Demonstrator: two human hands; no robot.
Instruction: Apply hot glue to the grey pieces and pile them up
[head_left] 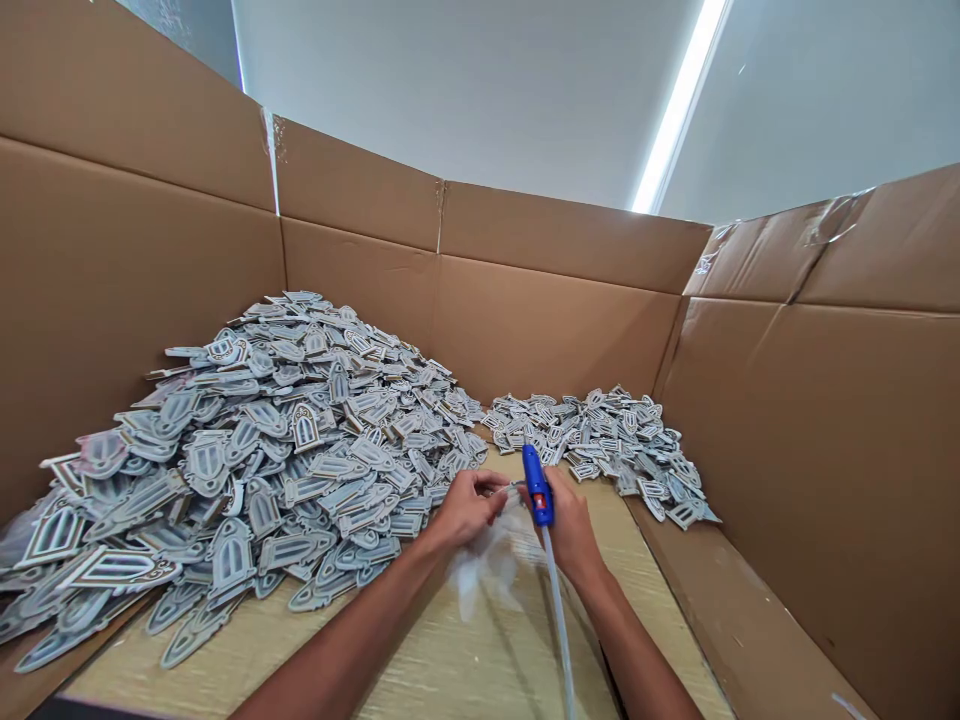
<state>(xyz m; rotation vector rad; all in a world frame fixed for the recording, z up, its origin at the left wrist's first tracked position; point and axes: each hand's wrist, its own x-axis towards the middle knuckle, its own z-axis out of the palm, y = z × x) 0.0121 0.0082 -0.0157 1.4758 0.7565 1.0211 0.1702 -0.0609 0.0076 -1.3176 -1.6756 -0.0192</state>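
Observation:
My right hand (571, 525) is wrapped round a blue hot glue gun (537, 485), which has a red part on its body. A long whitish cord or tube (559, 620) trails from the gun's lower end toward me. Close by on the left, my left hand (472, 505) is closed, thumb and fingers pinching a small thin item whose kind I cannot make out. The two hands almost meet over the table. Beneath them, a blurred translucent whitish patch (484, 575) shows on the yellowish table top (450, 660).
A large heap of grey-white arched window-shaped pieces (300, 450) rises on the left. Behind my right hand lies a smaller pile of similar pieces (622, 440). Tall cardboard walls (555, 330) enclose the table at the left, back and right.

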